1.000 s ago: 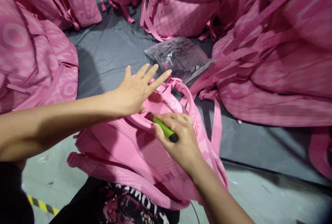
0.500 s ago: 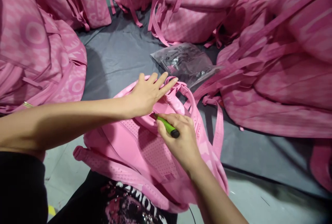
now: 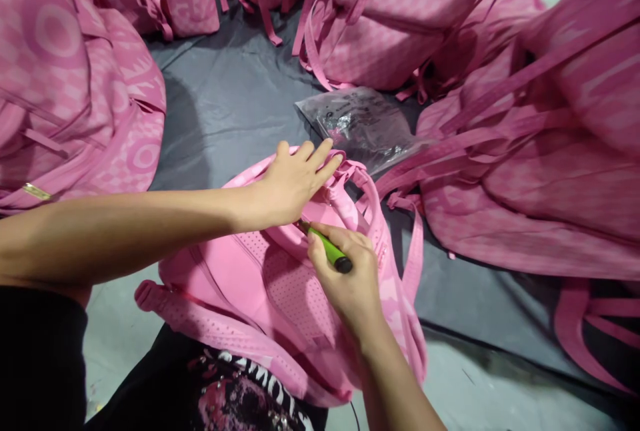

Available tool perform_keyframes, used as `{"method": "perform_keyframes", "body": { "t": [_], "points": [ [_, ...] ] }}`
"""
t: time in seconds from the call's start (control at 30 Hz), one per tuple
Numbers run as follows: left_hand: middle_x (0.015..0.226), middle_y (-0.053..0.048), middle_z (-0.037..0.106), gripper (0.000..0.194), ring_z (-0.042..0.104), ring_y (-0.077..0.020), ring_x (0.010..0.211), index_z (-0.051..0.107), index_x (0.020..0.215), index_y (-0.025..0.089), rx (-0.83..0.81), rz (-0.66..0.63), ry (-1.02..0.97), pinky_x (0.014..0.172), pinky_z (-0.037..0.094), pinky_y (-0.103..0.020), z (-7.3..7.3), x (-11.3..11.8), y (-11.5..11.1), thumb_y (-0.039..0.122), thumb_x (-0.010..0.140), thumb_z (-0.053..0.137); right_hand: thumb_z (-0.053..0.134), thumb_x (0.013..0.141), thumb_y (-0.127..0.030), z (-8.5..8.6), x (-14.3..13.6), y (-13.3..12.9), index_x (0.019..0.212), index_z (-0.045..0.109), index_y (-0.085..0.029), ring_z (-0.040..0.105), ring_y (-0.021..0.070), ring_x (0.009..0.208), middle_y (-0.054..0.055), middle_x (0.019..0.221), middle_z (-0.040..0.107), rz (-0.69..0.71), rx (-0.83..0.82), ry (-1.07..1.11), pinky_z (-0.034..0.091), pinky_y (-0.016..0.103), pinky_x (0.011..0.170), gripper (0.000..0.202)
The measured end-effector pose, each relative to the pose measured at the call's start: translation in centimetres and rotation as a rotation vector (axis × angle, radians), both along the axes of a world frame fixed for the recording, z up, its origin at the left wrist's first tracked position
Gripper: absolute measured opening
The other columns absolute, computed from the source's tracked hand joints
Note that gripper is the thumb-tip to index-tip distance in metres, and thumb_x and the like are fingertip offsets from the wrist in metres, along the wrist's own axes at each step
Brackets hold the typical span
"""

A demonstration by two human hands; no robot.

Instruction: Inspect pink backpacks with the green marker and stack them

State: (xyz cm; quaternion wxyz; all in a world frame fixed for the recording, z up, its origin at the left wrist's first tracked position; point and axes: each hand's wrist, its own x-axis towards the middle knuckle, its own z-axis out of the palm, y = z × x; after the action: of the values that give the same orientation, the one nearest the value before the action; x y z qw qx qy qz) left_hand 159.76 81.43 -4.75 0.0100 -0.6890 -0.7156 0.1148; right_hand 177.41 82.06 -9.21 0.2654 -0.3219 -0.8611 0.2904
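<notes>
A pink backpack (image 3: 295, 284) lies across my lap and the edge of the dark cloth, its dotted back panel and straps facing up. My left hand (image 3: 295, 181) rests on its top edge with the fingers spread. Just below it, my right hand (image 3: 347, 268) is closed around a green tool (image 3: 327, 248) with a black end. The tool's dark tip touches the backpack near my left palm; what exactly it meets there is hidden.
Pink patterned backpacks stand at the left (image 3: 90, 98), the back (image 3: 380, 44) and the right (image 3: 560, 178) on dark grey cloth (image 3: 235, 84). A clear plastic bag (image 3: 360, 124) with printing lies just beyond my left hand.
The view has shifted slightly. Both hands stay at the same place on the backpack, with the green tool still in my right hand.
</notes>
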Motion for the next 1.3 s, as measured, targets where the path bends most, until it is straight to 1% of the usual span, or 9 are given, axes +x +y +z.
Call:
{"method": "perform_keyframes", "body": {
  "t": [0.27,0.43,0.57,0.7,0.8,0.9,1.0,1.13,1.3],
  "points": [
    [0.165,-0.017,0.007,0.093,0.035,-0.0374,0.136,0.011,0.158,0.021,-0.139,-0.112,0.036,0.098,0.043,-0.050,2.0,-1.3,-0.3,0.019,0.081,0.062,0.062,0.088,-0.029,-0.5,-1.0,-0.8,0.102,0.072,-0.022,0.070,0.0222,0.092,0.004,0.100,0.077,0.018,-0.068,0.157,0.044,0.042,0.087,0.018],
    [0.164,-0.014,-0.014,0.122,0.004,-0.0448,0.148,-0.009,0.157,0.029,-0.191,-0.018,0.097,0.103,0.037,-0.062,2.6,-0.4,-1.0,0.035,0.072,0.078,0.063,0.088,-0.025,-1.6,-2.0,-1.5,0.104,0.072,-0.023,0.070,0.0213,0.095,0.005,0.103,0.076,0.001,-0.085,0.299,0.045,0.040,0.088,0.019],
    [0.164,-0.016,-0.013,0.113,0.024,-0.0427,0.142,-0.008,0.156,0.032,-0.207,0.110,0.143,0.092,0.050,-0.052,3.0,0.5,-1.3,0.023,0.078,0.073,0.062,0.087,-0.026,-1.8,-1.7,-1.5,0.102,0.073,-0.022,0.070,0.0218,0.092,0.005,0.099,0.077,0.004,-0.082,0.293,0.046,0.039,0.086,0.019],
    [0.165,-0.015,-0.006,0.095,0.031,-0.0386,0.138,-0.001,0.157,0.031,-0.202,0.040,0.141,0.092,0.051,-0.045,3.2,0.0,-1.3,0.016,0.085,0.057,0.063,0.087,-0.026,-1.7,-1.5,-1.4,0.103,0.073,-0.020,0.070,0.0215,0.090,0.007,0.100,0.077,0.011,-0.095,0.302,0.047,0.039,0.085,0.020],
    [0.164,-0.016,-0.012,0.100,0.034,-0.0367,0.137,-0.003,0.157,0.031,-0.201,0.074,0.123,0.095,0.048,-0.042,3.8,-0.7,-1.4,0.016,0.081,0.060,0.063,0.087,-0.025,-1.6,-1.3,-1.5,0.105,0.073,-0.021,0.069,0.0216,0.088,0.006,0.098,0.077,0.007,-0.095,0.303,0.047,0.039,0.085,0.021],
    [0.162,-0.024,-0.012,0.113,0.048,-0.0358,0.129,-0.013,0.156,0.029,-0.293,0.255,0.072,0.092,0.048,-0.038,4.9,-0.9,-1.5,0.022,0.077,0.068,0.063,0.087,-0.025,-1.5,-1.0,-1.4,0.107,0.073,-0.020,0.069,0.0219,0.086,0.006,0.095,0.077,0.017,-0.098,0.299,0.047,0.040,0.084,0.023],
    [0.161,-0.027,0.004,0.113,0.063,-0.0298,0.112,-0.019,0.154,0.030,-0.351,0.317,0.021,0.084,0.049,-0.032,5.5,-0.9,-1.5,0.026,0.080,0.067,0.063,0.087,-0.025,-1.5,-0.7,-1.2,0.107,0.073,-0.020,0.069,0.0223,0.087,0.006,0.096,0.077,0.027,-0.109,0.293,0.048,0.040,0.084,0.023],
    [0.151,-0.023,0.030,0.110,0.064,-0.0256,0.107,-0.017,0.155,0.026,-0.344,0.249,0.011,0.082,0.049,-0.029,5.1,-1.1,-1.2,0.023,0.081,0.064,0.064,0.087,-0.026,-1.6,-0.8,-1.1,0.106,0.074,-0.019,0.069,0.0224,0.086,0.007,0.096,0.076,0.011,-0.132,0.298,0.047,0.041,0.084,0.023],
    [0.149,-0.026,0.031,0.107,0.064,-0.0248,0.106,-0.013,0.156,0.020,-0.398,0.251,0.025,0.081,0.049,-0.028,5.0,-1.1,-0.6,0.014,0.080,0.062,0.064,0.086,-0.027,-1.0,-2.2,-1.2,0.103,0.074,-0.022,0.070,0.0225,0.087,0.005,0.098,0.077,0.025,-0.162,0.284,0.045,0.041,0.085,0.020]
  ]
}}
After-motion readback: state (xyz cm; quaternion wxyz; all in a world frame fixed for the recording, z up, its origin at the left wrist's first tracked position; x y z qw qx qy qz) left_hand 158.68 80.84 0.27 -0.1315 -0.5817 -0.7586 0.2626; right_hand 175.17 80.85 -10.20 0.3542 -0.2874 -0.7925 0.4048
